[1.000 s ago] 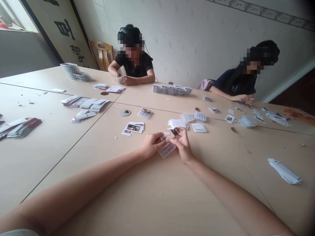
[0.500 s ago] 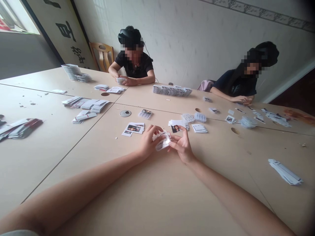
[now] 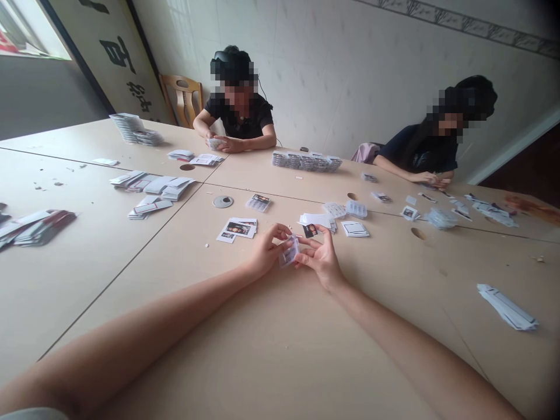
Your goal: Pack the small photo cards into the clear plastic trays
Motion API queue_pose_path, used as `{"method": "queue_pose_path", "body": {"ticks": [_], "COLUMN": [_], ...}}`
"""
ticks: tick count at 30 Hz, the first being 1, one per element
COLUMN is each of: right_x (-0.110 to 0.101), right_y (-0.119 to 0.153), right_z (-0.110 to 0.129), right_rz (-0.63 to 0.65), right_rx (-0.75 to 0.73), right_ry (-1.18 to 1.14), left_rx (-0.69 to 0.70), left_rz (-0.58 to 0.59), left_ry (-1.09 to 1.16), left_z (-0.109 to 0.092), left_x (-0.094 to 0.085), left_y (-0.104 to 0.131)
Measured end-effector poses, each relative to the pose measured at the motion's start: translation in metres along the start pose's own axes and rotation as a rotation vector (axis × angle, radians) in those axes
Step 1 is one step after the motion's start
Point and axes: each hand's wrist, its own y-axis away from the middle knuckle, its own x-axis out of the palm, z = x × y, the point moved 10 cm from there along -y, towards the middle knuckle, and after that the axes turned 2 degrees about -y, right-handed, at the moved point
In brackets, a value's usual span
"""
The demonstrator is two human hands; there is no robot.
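Between my two hands is a small clear plastic case [image 3: 289, 255] with compartments, tilted up off the table. My left hand [image 3: 266, 252] grips its left side, fingers curled over the top and thumb on the face. My right hand [image 3: 326, 263] pinches the right edge with its thumb and fingers. A dark printed card [image 3: 310, 231] shows by the raised right fingertips; whether they hold it I cannot tell. Just behind lie white cards [image 3: 315, 219] and more clear cases [image 3: 356, 209]. Left of my hands are printed picture cards [image 3: 238, 227].
Two people sit across the table, one with hands [image 3: 219, 143] around a small pack. A row of stacked cases [image 3: 306, 161] stands at the back. Card piles [image 3: 153, 185] lie left, paper strips [image 3: 506, 306] right. A round metal cap [image 3: 223, 201] sits in the tabletop.
The clear case has turned between my hands, showing its compartments more squarely. My right fingers have shifted slightly along its edge. The person at the right has moved their hands a little.
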Motion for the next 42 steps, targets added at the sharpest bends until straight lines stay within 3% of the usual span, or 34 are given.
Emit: {"method": "queue_pose_path", "body": {"ticks": [12, 34, 42], "right_x": [0.0063, 0.0072, 0.0069], "right_y": [0.0033, 0.0039, 0.0038], "right_z": [0.0014, 0.0005, 0.0017], "right_rz": [0.045, 0.049, 0.045], "right_rx": [-0.005, 0.015, 0.013], "right_ry": [0.051, 0.093, 0.094], "left_rx": [0.027, 0.044, 0.045], "left_rz": [0.005, -0.003, -0.018], "left_ry": [0.140, 0.093, 0.108], "left_z": [-0.0040, 0.0038, -0.0038], "left_x": [0.0011, 0.0021, 0.0001], "left_y": [-0.0007, -0.0022, -0.0016]}}
